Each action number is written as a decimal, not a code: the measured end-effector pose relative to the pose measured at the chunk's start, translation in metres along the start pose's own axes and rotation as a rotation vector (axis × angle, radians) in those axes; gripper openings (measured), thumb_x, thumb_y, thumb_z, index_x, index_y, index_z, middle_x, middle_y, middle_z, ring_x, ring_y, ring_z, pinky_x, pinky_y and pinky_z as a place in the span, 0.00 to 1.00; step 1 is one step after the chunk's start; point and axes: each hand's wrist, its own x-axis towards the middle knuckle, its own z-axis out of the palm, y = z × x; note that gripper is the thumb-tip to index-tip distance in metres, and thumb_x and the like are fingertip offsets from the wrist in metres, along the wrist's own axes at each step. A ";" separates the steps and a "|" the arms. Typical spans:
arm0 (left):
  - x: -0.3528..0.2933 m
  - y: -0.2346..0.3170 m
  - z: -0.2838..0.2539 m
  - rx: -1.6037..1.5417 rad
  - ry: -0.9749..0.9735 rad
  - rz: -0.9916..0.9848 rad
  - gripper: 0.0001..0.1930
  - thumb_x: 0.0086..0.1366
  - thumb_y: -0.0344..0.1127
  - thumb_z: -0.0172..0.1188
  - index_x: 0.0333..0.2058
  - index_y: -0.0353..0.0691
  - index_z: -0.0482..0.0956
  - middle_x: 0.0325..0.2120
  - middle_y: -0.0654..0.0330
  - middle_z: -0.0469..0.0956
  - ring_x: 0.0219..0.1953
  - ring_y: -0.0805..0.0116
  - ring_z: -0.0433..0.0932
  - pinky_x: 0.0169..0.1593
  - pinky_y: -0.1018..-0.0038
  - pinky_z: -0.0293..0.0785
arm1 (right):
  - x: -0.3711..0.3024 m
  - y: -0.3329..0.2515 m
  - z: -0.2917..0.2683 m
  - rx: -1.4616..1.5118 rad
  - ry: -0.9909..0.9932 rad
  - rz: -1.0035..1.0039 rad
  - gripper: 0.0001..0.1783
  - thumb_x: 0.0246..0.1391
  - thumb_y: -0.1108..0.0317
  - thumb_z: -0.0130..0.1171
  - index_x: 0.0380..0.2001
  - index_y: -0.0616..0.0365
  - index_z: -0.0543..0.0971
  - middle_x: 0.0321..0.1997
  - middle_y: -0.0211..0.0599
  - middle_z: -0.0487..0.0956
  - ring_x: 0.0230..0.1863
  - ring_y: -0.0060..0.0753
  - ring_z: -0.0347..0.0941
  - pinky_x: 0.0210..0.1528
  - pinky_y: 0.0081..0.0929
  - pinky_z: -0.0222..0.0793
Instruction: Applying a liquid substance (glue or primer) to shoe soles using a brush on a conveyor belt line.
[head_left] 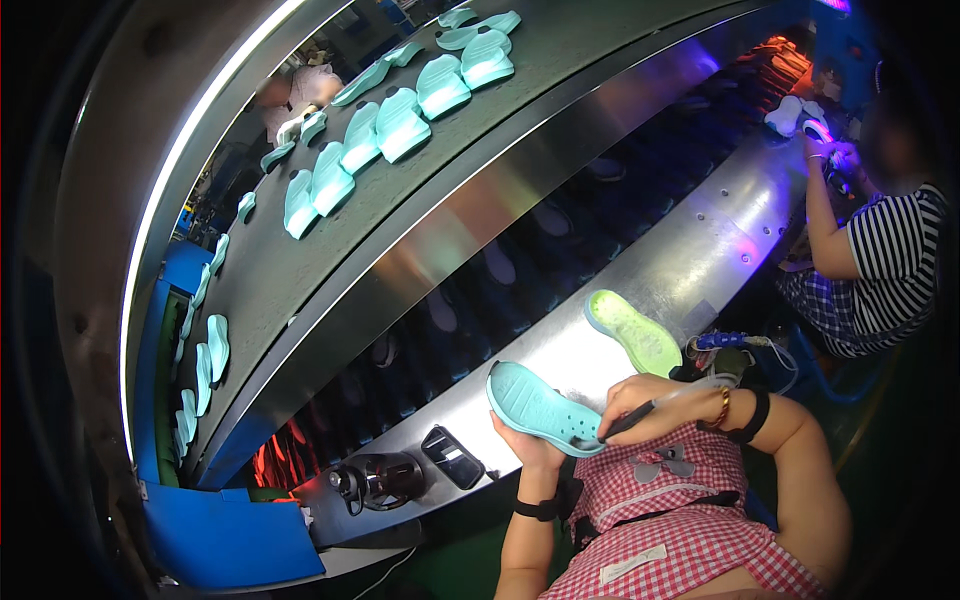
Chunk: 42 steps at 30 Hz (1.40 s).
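Observation:
My left hand (pixel 532 446) grips a light teal shoe sole (pixel 530 397) from beneath, its hollow inner side facing up and small holes showing toward its right end. Closed around a slim black pen-like tool (pixel 630 416), my right hand (pixel 650 396) is over that same end. The tool's tip is at the sole's inner edge; whether it touches cannot be made out. Pale tubing (pixel 697 386) runs beside my right hand. Just beyond, a yellow-green sole (pixel 637 336) with a bluish rim lies on the metal ledge (pixel 560 335).
A dark jug (pixel 377 482) and a flat black phone-like object (pixel 452 457) are on the ledge at left. Beyond it runs a lower conveyor carrying soles (pixel 499 262). Several teal soles (pixel 402 125) ride the upper belt (pixel 300 262). A co-worker in stripes (pixel 890 250) sits at right.

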 end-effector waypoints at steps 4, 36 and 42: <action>-0.009 -0.002 0.026 -0.119 -0.099 -0.053 0.34 0.58 0.64 0.29 0.48 0.43 0.67 0.40 0.55 0.73 0.37 0.58 0.74 0.42 0.62 0.71 | 0.008 -0.011 -0.009 0.581 0.343 0.103 0.12 0.41 0.69 0.61 0.32 0.62 0.79 0.30 0.39 0.78 0.31 0.26 0.74 0.33 0.20 0.69; -0.002 0.022 0.052 -0.069 -0.219 0.408 0.42 0.53 0.72 0.28 0.47 0.38 0.65 0.29 0.49 0.71 0.28 0.57 0.72 0.35 0.64 0.71 | -0.013 -0.006 -0.012 0.385 0.170 -0.319 0.11 0.42 0.74 0.60 0.33 0.58 0.80 0.31 0.38 0.76 0.32 0.26 0.72 0.37 0.21 0.68; -0.003 0.023 0.054 -0.018 -0.150 0.418 0.43 0.52 0.74 0.28 0.46 0.38 0.66 0.29 0.49 0.71 0.27 0.57 0.72 0.32 0.64 0.71 | -0.013 0.000 -0.005 0.419 0.203 -0.198 0.13 0.40 0.73 0.62 0.34 0.59 0.79 0.34 0.35 0.76 0.36 0.26 0.71 0.40 0.20 0.66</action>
